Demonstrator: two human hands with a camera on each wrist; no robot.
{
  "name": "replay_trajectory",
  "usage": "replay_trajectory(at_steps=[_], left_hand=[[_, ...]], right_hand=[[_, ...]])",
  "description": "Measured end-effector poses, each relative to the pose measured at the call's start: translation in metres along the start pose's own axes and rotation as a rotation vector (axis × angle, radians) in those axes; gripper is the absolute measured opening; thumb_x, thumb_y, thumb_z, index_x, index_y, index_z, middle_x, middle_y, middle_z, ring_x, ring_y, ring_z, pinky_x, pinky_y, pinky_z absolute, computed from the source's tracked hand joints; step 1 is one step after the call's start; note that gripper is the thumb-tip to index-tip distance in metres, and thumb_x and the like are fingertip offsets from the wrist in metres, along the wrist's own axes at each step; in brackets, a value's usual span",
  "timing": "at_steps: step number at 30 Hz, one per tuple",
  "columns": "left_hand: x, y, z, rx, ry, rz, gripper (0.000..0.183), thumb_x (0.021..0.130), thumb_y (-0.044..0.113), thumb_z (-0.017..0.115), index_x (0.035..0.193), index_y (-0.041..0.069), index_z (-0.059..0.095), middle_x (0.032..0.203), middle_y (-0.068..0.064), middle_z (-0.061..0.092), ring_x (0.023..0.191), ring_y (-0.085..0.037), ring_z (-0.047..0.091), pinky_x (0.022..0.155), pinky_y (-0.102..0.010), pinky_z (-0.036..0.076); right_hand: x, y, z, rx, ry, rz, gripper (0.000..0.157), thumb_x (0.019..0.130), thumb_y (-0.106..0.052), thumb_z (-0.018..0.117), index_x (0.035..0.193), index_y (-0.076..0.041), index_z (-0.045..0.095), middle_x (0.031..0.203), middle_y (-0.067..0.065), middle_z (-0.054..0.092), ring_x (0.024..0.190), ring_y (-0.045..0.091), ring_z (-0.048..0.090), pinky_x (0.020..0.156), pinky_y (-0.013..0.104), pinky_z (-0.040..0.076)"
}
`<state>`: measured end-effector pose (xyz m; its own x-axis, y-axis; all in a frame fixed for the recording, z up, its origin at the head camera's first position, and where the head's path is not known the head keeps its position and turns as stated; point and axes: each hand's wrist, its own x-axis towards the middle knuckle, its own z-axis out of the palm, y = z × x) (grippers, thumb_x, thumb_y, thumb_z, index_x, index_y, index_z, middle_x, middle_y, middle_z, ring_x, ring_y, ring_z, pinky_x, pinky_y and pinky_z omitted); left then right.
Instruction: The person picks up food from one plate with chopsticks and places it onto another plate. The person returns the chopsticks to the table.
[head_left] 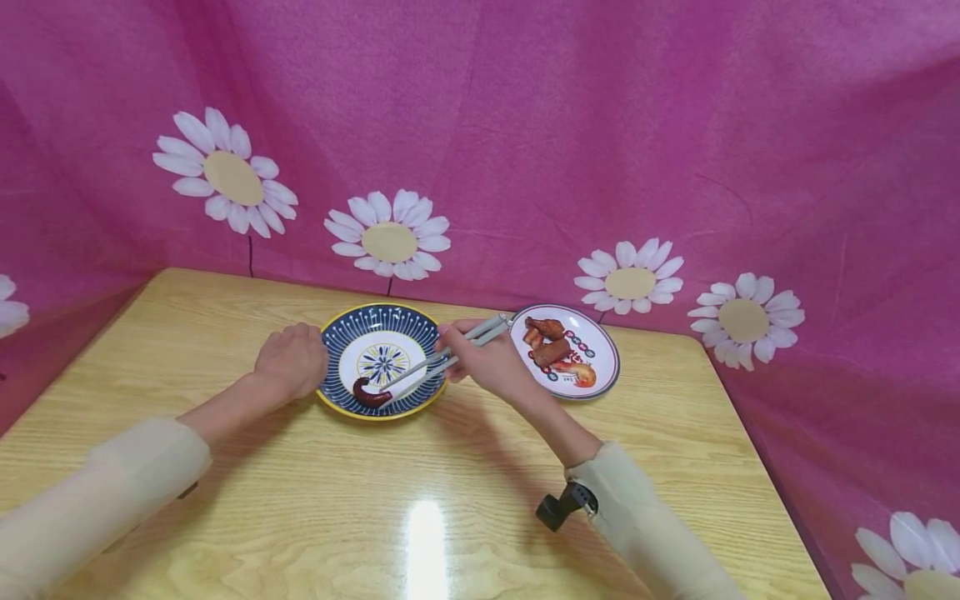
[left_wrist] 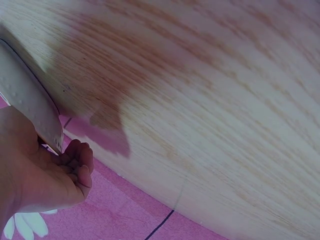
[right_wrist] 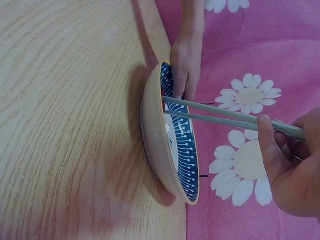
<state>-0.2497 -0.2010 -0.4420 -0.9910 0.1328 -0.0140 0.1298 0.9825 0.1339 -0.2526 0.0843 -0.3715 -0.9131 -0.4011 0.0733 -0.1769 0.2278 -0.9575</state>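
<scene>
My left hand (head_left: 294, 362) grips the left rim of a blue-patterned plate (head_left: 341, 337) with a yellow edge. In the left wrist view, the curled fingers (left_wrist: 82, 160) lie at the plate's rim. My right hand (head_left: 487, 358) holds a pair of grey-green chopsticks (right_wrist: 225, 115) over the plate's right side. Their tips reach a dark red-brown, curved, glossy piece of food (head_left: 370, 395) at the plate's front; whether they pinch it I cannot tell. The plate's side hides most of that piece in the right wrist view.
Right of my right hand stands a white plate (head_left: 600, 342) with a dark rim. On it lie a drumstick (head_left: 546, 326), brown meat pieces (head_left: 551, 353) and a shrimp (head_left: 577, 372). Behind the wooden table (head_left: 337, 517) hangs a pink cloth (head_left: 525, 150) with white flowers.
</scene>
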Motion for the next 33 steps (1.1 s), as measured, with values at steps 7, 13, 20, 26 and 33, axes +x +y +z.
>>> replay_trajectory(at_steps=[7, 13, 20, 26, 33], left_hand=[[0.0001, -0.0001, -0.0001, -0.013, 0.02, -0.001, 0.032, 0.099, 0.01, 0.035, 0.105, -0.017, 0.051, 0.093, -0.025, 0.053, 0.098, -0.043, 0.055, 0.086, -0.055, 0.044], [-0.0005, 0.0, -0.0002, -0.004, 0.019, -0.008, 0.031, 0.099, 0.009, 0.035, 0.104, -0.017, 0.051, 0.093, -0.025, 0.053, 0.098, -0.043, 0.055, 0.086, -0.055, 0.044], [-0.0018, 0.0009, -0.0002, -0.003, 0.016, -0.001, 0.03, 0.099, 0.009, 0.036, 0.103, -0.017, 0.051, 0.094, -0.025, 0.053, 0.099, -0.044, 0.055, 0.086, -0.054, 0.044], [-0.0013, 0.0015, -0.0011, -0.011, 0.021, -0.009, 0.031, 0.099, 0.01, 0.037, 0.103, -0.017, 0.052, 0.094, -0.025, 0.053, 0.099, -0.044, 0.055, 0.086, -0.055, 0.044], [-0.0005, 0.0016, -0.0007, 0.005, 0.014, -0.007, 0.032, 0.099, 0.01, 0.037, 0.104, -0.018, 0.052, 0.093, -0.025, 0.053, 0.098, -0.044, 0.055, 0.086, -0.055, 0.044]], right_hand=[[0.0032, -0.0011, 0.0037, 0.002, 0.004, 0.004, 0.029, 0.099, -0.014, 0.056, 0.088, 0.01, 0.069, 0.073, 0.015, 0.07, 0.054, 0.015, 0.065, 0.053, 0.036, 0.057], [0.0079, -0.0008, 0.0068, 0.022, 0.041, 0.016, 0.036, 0.102, -0.018, 0.053, 0.086, 0.011, 0.066, 0.067, 0.014, 0.067, 0.05, 0.014, 0.063, 0.054, 0.041, 0.057], [0.0079, 0.0013, 0.0105, 0.02, 0.109, -0.001, 0.041, 0.103, -0.02, 0.048, 0.081, 0.01, 0.066, 0.064, 0.012, 0.065, 0.046, 0.014, 0.062, 0.049, 0.038, 0.056], [0.0064, 0.0042, 0.0089, 0.007, 0.168, -0.038, 0.045, 0.105, -0.021, 0.048, 0.079, 0.01, 0.066, 0.062, 0.018, 0.065, 0.043, 0.014, 0.06, 0.051, 0.05, 0.055], [0.002, 0.0069, 0.0044, 0.02, 0.2, -0.055, 0.047, 0.104, -0.025, 0.05, 0.08, 0.012, 0.066, 0.061, 0.018, 0.064, 0.044, 0.014, 0.061, 0.049, 0.046, 0.055]])
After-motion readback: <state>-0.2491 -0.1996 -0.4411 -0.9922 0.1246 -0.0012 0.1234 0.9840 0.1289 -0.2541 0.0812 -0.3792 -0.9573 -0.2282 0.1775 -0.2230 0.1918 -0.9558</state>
